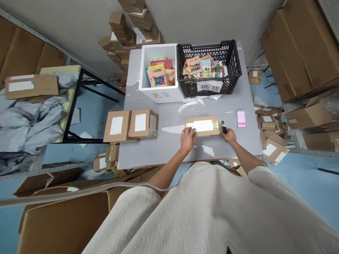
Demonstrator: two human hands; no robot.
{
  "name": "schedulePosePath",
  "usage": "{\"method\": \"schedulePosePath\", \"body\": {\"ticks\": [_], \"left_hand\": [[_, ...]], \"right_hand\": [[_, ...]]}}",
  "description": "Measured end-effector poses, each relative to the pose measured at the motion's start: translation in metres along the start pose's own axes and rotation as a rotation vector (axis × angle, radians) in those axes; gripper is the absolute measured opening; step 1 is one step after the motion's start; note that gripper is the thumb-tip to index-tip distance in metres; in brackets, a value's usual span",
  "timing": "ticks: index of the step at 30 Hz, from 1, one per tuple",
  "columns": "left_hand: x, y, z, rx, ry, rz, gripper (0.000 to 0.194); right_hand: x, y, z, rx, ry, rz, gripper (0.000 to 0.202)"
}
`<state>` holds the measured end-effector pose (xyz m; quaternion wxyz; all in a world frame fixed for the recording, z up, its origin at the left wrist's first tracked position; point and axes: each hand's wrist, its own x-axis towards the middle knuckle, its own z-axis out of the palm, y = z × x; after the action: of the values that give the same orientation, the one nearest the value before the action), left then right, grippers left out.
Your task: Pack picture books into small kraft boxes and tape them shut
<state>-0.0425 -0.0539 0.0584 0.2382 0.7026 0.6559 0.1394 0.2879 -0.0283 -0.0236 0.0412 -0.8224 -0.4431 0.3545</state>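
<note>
A flat cardboard parcel (202,126) with a white label and tape lies on the grey table (164,148) in front of me. My left hand (188,138) presses on its near left corner. Just right of the parcel, my right hand (229,135) grips a small black and yellow cutter (224,127), its tip close to the parcel's right end.
Two labelled cardboard boxes (131,124) sit at the table's left. A white foam box (158,72) and a black crate (209,67), both holding books, stand at the back. A pink phone (241,118) lies to the right. Cartons crowd the floor around the table.
</note>
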Motion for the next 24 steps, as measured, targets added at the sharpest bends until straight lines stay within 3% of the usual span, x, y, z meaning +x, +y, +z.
{"method": "schedulePosePath", "body": {"ticks": [7, 12, 19, 24], "left_hand": [[0.011, 0.013, 0.008, -0.024, 0.003, 0.065, 0.038], [0.014, 0.025, 0.011, -0.065, 0.011, 0.108, 0.042], [0.002, 0.033, 0.017, -0.046, 0.008, 0.205, 0.056], [-0.009, 0.03, 0.026, -0.069, -0.006, 0.28, 0.075]], "right_hand": [[-0.012, 0.022, -0.067, 0.348, 0.113, -0.019, 0.039], [-0.023, 0.011, -0.111, 0.596, 0.077, -0.139, 0.034], [-0.05, -0.044, -0.134, 0.417, -0.029, -0.51, 0.06], [-0.064, -0.095, -0.126, 0.045, -0.086, -0.847, 0.044]]}}
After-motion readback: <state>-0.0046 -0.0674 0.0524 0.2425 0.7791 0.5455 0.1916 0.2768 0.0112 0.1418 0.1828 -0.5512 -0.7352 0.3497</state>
